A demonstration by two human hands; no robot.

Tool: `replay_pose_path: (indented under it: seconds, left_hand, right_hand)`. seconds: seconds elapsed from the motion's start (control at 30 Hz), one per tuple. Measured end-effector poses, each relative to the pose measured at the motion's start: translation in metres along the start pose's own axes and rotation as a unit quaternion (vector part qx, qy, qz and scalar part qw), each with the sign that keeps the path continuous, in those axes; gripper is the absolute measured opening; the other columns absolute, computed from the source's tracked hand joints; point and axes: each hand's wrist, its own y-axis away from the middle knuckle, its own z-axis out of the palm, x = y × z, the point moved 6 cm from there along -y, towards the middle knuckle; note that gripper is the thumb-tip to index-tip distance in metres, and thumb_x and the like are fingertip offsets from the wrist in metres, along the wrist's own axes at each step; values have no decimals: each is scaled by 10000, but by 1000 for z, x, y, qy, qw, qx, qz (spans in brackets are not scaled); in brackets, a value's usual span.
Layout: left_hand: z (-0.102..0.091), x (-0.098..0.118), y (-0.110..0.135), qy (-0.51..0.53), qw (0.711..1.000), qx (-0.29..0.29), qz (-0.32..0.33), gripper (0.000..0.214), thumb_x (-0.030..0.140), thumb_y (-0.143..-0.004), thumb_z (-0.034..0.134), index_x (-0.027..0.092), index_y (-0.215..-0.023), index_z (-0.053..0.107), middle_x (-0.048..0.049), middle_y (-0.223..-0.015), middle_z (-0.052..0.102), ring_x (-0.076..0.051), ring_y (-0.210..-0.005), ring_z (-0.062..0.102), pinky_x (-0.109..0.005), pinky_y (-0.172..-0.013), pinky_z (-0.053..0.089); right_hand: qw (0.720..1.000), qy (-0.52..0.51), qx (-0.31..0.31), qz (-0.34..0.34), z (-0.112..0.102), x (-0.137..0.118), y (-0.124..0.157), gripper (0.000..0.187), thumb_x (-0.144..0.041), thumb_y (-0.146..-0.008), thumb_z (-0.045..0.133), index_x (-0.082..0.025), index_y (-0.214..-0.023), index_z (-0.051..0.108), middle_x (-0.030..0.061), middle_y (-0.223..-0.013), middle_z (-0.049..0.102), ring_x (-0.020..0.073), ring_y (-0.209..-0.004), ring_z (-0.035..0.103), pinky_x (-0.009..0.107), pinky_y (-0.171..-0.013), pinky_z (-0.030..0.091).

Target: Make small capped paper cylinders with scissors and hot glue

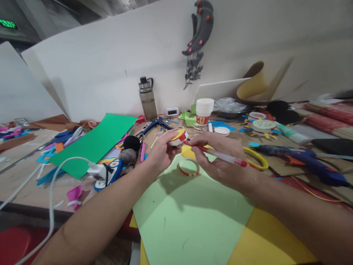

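My left hand (162, 149) is closed round a small cut-down paper cup piece (178, 136) with a red band and a yellow top. My right hand (217, 154) grips a red-capped pen (220, 155), its tip touching that piece. Both hands hover over a light green foam sheet (190, 217). A cut paper ring (189, 166) with a red edge lies on the sheet just below the hands. A yellow sheet (264, 239) lies under the green one.
Stack of paper cups (204, 110), water bottle (147, 98), dark green sheet (93, 143), blue glue gun (303, 160), yellow-handled scissors (255, 158), black and grey pompoms (131, 147), white cable (52, 198), and scraps crowd the table. A white board backs it.
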Motion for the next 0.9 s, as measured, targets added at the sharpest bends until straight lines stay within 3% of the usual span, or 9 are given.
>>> replay_pose_path:
  seconds: [0.17,0.53,0.7,0.9]
  left_hand:
    - [1,2,1,5,1000,3,-3,170,211,-663,737,128,-793,666,10,-636,608,-37,-468,463,-145,-383,287]
    - [0,-1,-1,42,998,19,-49,124,185,-685,694,98,-739,623,11,-596,532,-25,-453,394,-125,-362,275]
    - [2,-2,0,36,998,-35,-44,192,192,-676,733,110,-828,648,15,-635,560,-27,-459,416,-124,-372,291]
    - [1,0,5,-87,996,-25,0,364,287,-677,788,201,-1002,648,-10,-831,670,-95,-603,606,-168,-452,399]
  right_hand:
    - [1000,-3,-7,11,0,0,0,209,-150,-869,536,-323,-979,575,12,-834,704,208,-734,686,364,-665,558]
    - [1000,6,23,14,-5,1,0,153,-162,-861,585,-270,-964,617,30,-859,717,197,-764,689,346,-696,565]
    - [995,-11,47,88,-10,7,-2,128,-212,-916,556,-259,-1004,637,44,-951,722,208,-864,690,368,-778,562]
    - [975,-73,93,188,-11,31,-1,103,-276,-929,546,-269,-971,640,41,-949,704,218,-873,681,367,-766,558]
